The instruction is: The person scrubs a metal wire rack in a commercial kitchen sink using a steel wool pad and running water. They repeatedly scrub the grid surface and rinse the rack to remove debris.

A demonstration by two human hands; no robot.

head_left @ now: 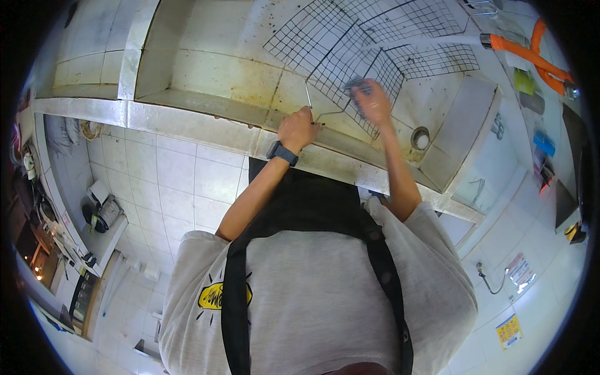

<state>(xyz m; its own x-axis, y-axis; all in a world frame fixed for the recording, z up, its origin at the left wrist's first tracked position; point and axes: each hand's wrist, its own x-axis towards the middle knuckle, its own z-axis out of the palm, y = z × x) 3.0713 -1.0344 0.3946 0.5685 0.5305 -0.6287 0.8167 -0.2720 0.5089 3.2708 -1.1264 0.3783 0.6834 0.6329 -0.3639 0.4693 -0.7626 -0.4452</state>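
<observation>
A black wire mesh basket [381, 24] lies tilted in a tiled sink [212, 69]. My left hand [299, 129] is closed around its metal wire handle [308, 95] at the sink's near edge. Inside the basket, my right hand [375, 105], a little blurred by motion, presses a grey scouring pad [357, 84] against the mesh. The pad is partly covered by my fingers, so its exact material is hard to make out. From the right, a stream of water [431, 41] runs across onto the basket.
An orange hose [528, 53] with a metal end comes in at the upper right. A round drain [420, 137] sits in the sink floor, right of the basket. The sink's raised rim [187, 128] runs between me and the basin. Brown stains and dark specks mark the tiles.
</observation>
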